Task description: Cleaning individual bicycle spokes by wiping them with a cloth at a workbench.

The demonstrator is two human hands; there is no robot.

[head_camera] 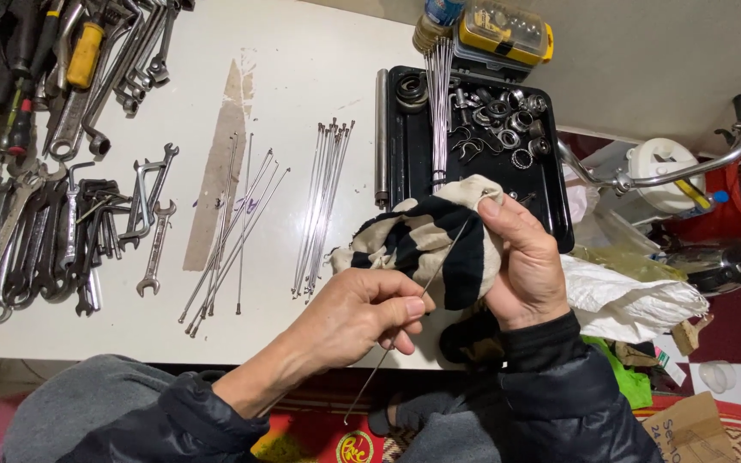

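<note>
White desk (302, 77) fills the upper half of frame, spanners (62, 214) piled upper left. Left hand (362, 321) pinches a thin spoke (422, 296) low centre; right hand (525, 266) clamps a striped rag (426, 244) around its upper end, both grips clenched. Looks mid-batch: two loose groups of spokes (319, 206) lie centre frame, another bundle (441, 111) stands in the black tray (551, 197) top centre; can't tell which are already wiped

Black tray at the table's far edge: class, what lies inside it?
The black tray holds metal rings and bearing parts plus a bundle of spokes. The striped cloth covers its near corner.
</note>
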